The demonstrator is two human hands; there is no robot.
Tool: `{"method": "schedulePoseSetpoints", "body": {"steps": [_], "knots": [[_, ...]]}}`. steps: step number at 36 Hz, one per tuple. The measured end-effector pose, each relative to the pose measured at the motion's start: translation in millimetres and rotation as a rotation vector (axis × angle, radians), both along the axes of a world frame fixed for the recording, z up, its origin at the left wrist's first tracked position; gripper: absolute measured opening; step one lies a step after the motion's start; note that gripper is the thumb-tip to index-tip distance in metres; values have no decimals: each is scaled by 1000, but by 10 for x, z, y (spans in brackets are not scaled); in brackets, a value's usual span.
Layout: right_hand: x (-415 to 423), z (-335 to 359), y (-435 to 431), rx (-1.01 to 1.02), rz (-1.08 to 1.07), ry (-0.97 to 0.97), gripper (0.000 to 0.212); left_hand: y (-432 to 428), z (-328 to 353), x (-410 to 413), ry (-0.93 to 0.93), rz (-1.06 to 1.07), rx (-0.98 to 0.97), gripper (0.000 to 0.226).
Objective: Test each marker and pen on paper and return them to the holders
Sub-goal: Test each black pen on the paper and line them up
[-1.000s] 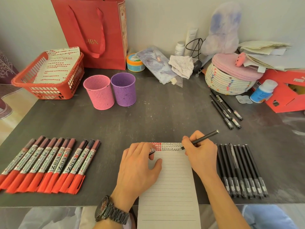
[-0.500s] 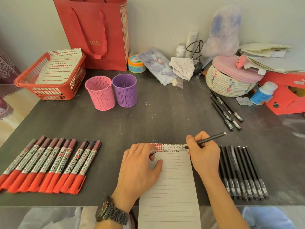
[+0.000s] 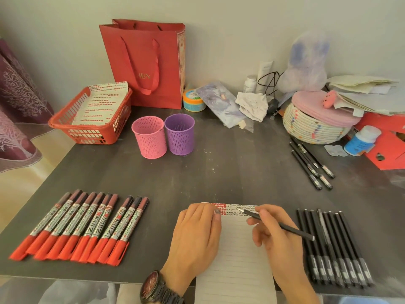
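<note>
My right hand (image 3: 277, 233) grips a black pen (image 3: 282, 226), uncapped, with its tip at the marked top rows of the lined paper (image 3: 238, 260). My left hand (image 3: 196, 235) lies flat on the paper's left side, fingers apart, and something small and dark shows at its fingertips. Several red markers (image 3: 81, 224) lie in a row at the left. A row of several black pens (image 3: 333, 249) lies at the right. An empty pink holder (image 3: 149, 137) and a purple holder (image 3: 179, 133) stand side by side further back.
Three more black pens (image 3: 311, 164) lie at the back right by a woven basket (image 3: 315, 126). A red plastic basket (image 3: 92, 115) with marked papers sits back left, beside a red paper bag (image 3: 149, 62). A blue-labelled bottle (image 3: 361, 140) and clutter line the back wall.
My right hand has turned the pen so its back end now points right and down toward me, the tip still at the paper's top rows. The camera has tilted, showing more wall.
</note>
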State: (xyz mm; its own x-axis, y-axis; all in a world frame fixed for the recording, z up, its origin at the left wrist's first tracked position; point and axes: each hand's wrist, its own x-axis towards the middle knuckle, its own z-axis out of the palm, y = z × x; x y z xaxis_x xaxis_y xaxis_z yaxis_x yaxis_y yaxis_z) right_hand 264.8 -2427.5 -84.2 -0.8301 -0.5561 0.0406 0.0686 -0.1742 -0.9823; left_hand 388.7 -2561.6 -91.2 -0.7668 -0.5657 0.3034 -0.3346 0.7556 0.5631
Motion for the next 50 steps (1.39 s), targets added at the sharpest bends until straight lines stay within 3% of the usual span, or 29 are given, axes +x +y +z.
{"method": "schedulePoseSetpoints", "body": {"steps": [8, 28, 33, 37, 50], "knots": [[11, -48, 42, 11, -67, 1, 25, -29, -96, -35, 26, 7, -132, 27], [19, -45, 65, -19, -39, -5, 21, -34, -25, -10, 59, 2, -128, 27], [53, -22, 49, 77, -18, 103, 14, -5, 12, 7, 56, -33, -95, 25], [82, 3, 27, 130, -13, 142, 22, -5, 13, 23, 85, -55, -44, 18], [82, 19, 20, 7, -22, -24, 22, -7, 15, 60, 57, -149, -37, 38]]}}
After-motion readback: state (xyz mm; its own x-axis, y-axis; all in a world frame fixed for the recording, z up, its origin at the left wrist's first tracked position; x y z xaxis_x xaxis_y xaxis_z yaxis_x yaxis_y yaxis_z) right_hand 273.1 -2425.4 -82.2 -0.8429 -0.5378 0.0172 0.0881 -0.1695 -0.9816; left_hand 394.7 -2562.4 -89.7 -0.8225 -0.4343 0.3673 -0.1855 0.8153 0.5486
